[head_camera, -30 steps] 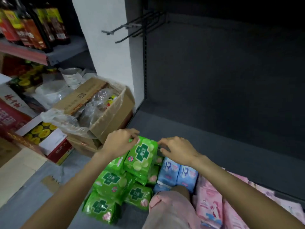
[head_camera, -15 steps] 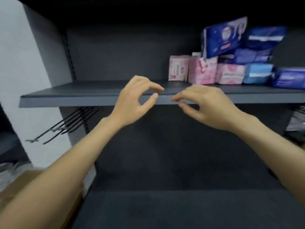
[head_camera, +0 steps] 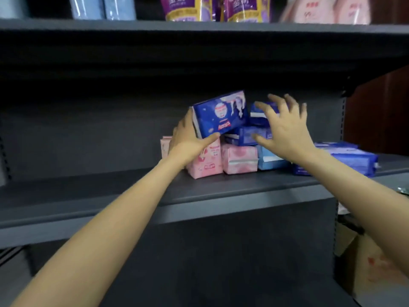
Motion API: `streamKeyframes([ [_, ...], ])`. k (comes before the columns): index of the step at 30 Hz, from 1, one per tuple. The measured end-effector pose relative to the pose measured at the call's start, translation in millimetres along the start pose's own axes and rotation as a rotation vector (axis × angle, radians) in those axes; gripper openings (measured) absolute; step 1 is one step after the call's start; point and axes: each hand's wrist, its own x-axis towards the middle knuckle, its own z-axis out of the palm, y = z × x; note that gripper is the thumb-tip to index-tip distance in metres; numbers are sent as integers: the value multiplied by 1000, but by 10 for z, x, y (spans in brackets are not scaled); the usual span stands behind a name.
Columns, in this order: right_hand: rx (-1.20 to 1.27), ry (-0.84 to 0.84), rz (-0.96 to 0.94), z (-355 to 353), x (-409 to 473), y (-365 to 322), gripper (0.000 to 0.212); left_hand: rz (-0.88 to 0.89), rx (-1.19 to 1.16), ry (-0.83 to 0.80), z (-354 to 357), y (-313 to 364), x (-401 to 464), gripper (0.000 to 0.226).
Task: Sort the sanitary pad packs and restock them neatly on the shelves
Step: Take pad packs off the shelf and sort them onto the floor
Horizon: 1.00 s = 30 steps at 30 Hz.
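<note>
Dark-blue pack (head_camera: 221,114) is found tilted atop the pink packs (head_camera: 205,160) on the middle shelf (head_camera: 88,196), apparently to be straightened. It is gripped at its left end by the left hand (head_camera: 188,138). No pack is held by the right hand (head_camera: 285,129), fingers spread beside it.

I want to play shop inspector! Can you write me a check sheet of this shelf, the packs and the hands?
Surface: grey middle shelf, bare on its left part.
Job's things: tilted dark blue pack atop pink packs; more blue packs to the right.
Clutter: cardboard box at lower right.
Grippers: left hand grips the tilted pack; right hand spread open near the blue stack, contact unclear.
Cables: nothing seen.
Surroundings: upper shelf holds purple packs.
</note>
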Motion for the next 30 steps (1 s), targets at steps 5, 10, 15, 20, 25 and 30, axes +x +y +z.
streamKeyframes([
  [5,366,-260,279,12,279,344,79,-155,-288,127,169,134,292,106],
  [10,704,-72,450,69,308,404,40,-113,-242,165,147,297,291,90],
  [15,874,-135,700,154,334,449,59,-82,-199,129,145,491,136,69],
  [20,1127,-166,717,156,156,395,83,-112,15,53,72,601,22,79],
  [25,1204,-106,573,5,-269,151,89,-90,137,59,115,724,-247,73],
  [30,1478,-29,541,-438,-804,-84,79,59,-164,255,-135,929,-927,67],
])
